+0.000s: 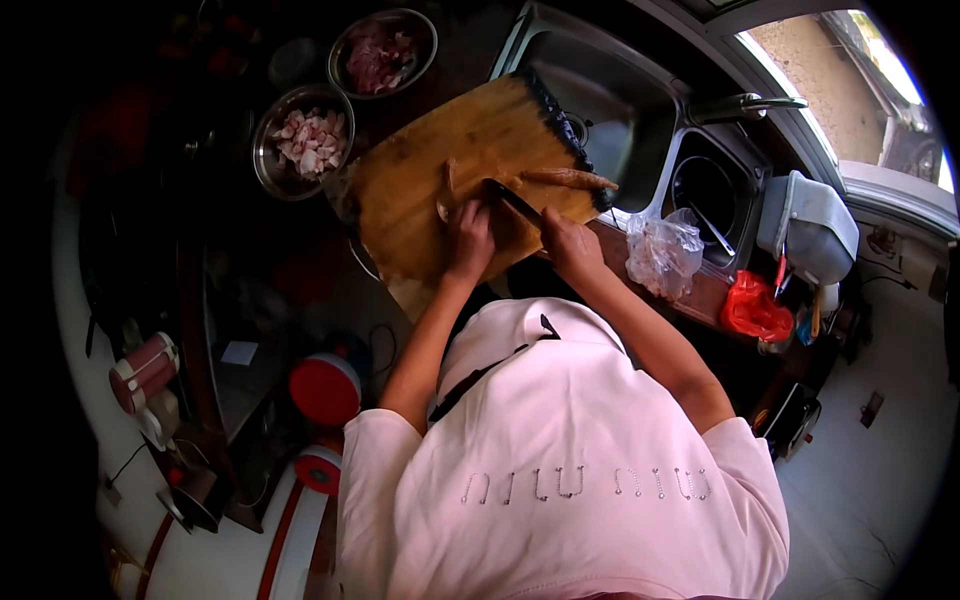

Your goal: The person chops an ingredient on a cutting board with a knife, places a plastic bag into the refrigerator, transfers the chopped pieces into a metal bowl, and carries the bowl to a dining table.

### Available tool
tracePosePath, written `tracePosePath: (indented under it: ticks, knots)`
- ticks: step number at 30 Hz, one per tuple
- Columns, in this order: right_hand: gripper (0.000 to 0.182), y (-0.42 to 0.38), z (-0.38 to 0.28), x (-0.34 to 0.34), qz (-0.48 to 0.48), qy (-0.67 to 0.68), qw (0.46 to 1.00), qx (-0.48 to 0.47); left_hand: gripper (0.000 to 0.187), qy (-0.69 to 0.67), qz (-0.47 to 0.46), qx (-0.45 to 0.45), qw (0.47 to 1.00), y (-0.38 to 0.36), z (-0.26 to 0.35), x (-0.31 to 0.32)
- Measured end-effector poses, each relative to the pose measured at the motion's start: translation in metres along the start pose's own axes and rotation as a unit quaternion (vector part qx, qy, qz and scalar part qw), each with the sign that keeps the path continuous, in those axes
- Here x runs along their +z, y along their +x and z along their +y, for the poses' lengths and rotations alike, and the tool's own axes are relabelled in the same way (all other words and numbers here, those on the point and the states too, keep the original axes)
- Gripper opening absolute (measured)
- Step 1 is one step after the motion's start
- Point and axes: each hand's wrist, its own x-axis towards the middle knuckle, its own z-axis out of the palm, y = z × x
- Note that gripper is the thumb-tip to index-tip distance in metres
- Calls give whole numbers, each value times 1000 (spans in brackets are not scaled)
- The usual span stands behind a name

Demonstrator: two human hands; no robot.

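Observation:
A wooden cutting board (400, 185) with a dark far-right edge lies before me. My right hand (573, 245) is wrapped round the handle of a knife (517, 203), whose dark blade points left toward my other hand. My left hand (471, 238) is closed with its fingertips down on the board beside the blade; what they press on is hidden. Just beyond those fingertips lies a thin brownish strip (450, 174). A long, tapered orange-brown piece (570, 178), perhaps a carrot or a sausage, rests near the board's right edge, apart from both hands.
Beyond the board stand a metal bowl (262, 160) of pale pink chunks and another bowl (432, 50) of pink meat. A steel sink (640, 75) with a faucet (735, 107) is at the right. Nearby are a clear plastic bag (664, 252) and a red bag (755, 308).

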Motion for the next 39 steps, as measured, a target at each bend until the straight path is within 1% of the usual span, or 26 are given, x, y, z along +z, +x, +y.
tracePosePath:
  ticks: [2,4,5,7,8,10,11,13,15,16,17,20,23,26,29,32,33,35,36,37,39]
  knots:
    - [11,-9,0,-8,-17,8,999,32,18,-10,-1,-27,1000,-1,-3,3]
    - [11,-17,-5,-9,-23,0,1000,16,20,-1,-5,-69,998,-4,-4,3]
    - [12,-19,-7,-9,-26,-3,1000,8,20,-27,-7,-58,998,-5,-5,1]
    - [11,-18,-6,2,-39,-27,998,36,19,-79,-10,-35,996,-2,-4,-3]
    - [11,-18,-8,8,-46,-37,997,50,19,-63,-4,-34,997,-1,-4,-4]
    - [11,-5,-19,11,-47,-43,997,46,19,-29,6,-35,999,-4,-9,3]
    - [11,0,-27,15,-48,-39,997,48,20,-24,-21,-35,999,-10,-13,1]
    - [10,25,-25,27,-16,-31,999,9,21,-18,-62,-26,998,-11,-22,10]
    - [11,30,-22,34,17,-21,999,-26,15,-2,-32,7,999,-12,-15,3]
    - [11,27,-17,33,11,-7,1000,-18,13,2,-16,24,1000,-10,-9,-1]
    - [11,21,-10,31,4,3,1000,-13,12,31,27,53,998,-10,-9,0]
    - [11,2,0,12,-2,6,1000,7,11,62,2,35,997,-10,2,-10]
    - [12,-5,4,0,-11,-21,999,31,11,6,0,-1,1000,-9,-1,-1]
    - [7,-18,-10,-11,23,15,1000,-11,11,8,-41,-79,996,-5,4,-3]
    - [8,-21,-11,1,-41,-40,998,11,11,-15,-12,-26,999,-5,7,-10]
    - [11,-12,-23,21,-6,-42,999,23,11,-60,-3,-49,997,-11,-5,2]
    - [13,-7,-22,33,19,-40,999,-19,11,-34,-23,-24,999,-15,-5,3]
    - [10,18,-31,36,-9,-52,999,-14,12,19,-55,32,998,-12,-7,3]
    - [9,27,-35,36,-20,-56,998,-15,13,14,-46,26,999,-11,-7,1]
    - [11,25,-29,39,6,-31,999,-37,15,8,-39,22,999,-11,-7,-2]
    - [12,10,-19,32,-2,-19,1000,-23,17,3,-18,11,1000,-5,-5,-3]
